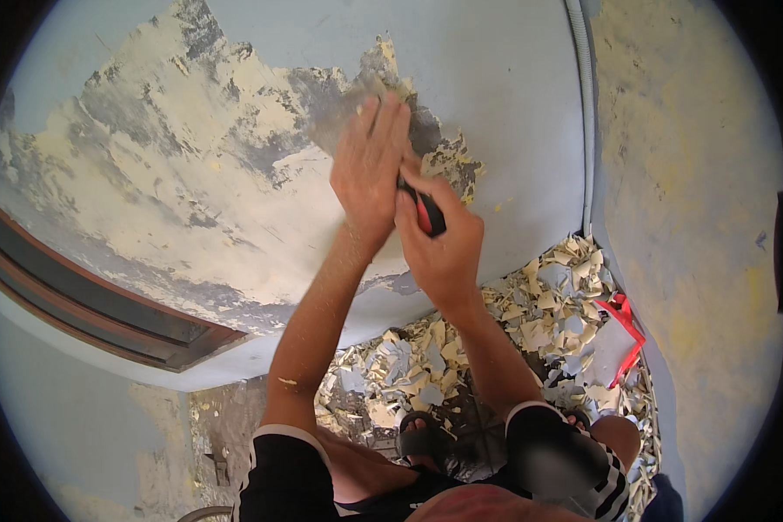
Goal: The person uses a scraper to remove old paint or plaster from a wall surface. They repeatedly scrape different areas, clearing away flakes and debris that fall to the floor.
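My right hand point(440, 241) is closed around the black and red handle point(429, 212) of a scraper. The wide blade point(333, 121) of the scraper, blurred, lies against the wall. My left hand point(373, 156) rests flat over the blade with its fingers stretched upward, so part of the blade is hidden. Around both hands the wall point(235, 169) is stripped of its paint in a large patch, showing cream filler and grey plaster. Blue-grey paint point(489, 72) still covers the wall above and to the right.
Paint flakes point(424, 365) cover much of the floor around my sandalled feet. A corrugated conduit point(584, 98) runs along the wall corner at the right. Near it lies a red strip point(629, 333). A brown-framed opening point(104, 300) is at the lower left.
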### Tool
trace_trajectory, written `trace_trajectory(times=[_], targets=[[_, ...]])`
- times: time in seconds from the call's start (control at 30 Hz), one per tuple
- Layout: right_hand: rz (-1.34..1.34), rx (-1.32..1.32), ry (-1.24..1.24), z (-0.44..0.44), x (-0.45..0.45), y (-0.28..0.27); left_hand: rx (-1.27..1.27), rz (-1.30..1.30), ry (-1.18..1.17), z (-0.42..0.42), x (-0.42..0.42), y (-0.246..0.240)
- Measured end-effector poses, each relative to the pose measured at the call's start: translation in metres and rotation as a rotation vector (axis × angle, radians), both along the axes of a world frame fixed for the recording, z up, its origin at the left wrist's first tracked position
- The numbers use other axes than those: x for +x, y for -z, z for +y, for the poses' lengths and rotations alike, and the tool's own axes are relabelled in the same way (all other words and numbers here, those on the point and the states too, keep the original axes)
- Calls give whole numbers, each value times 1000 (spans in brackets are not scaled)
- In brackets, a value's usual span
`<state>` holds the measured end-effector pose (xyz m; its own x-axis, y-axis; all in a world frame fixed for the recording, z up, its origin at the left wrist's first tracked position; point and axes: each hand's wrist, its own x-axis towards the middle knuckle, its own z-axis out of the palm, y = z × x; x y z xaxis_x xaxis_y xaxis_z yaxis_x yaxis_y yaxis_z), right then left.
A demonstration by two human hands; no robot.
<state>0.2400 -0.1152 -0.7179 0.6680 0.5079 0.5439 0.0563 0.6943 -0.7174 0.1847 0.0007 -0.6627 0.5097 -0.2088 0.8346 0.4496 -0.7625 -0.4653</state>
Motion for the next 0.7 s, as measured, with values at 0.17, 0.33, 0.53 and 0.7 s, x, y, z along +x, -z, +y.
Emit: trace_trajectory(times=[0.17, 0.33, 0.53, 0.7], targets=[[-1, 33, -38, 3, 2, -10, 12, -66, -9, -4, 5, -10], [-30, 35, 31, 8, -8, 13, -18, -7, -51, -7, -7, 12], [-31, 43, 36, 17, 14, -36, 31, -64, 27, 6, 14, -34], [4, -2, -55, -3, -8, 8, -23, -28, -63, -8, -6, 13]])
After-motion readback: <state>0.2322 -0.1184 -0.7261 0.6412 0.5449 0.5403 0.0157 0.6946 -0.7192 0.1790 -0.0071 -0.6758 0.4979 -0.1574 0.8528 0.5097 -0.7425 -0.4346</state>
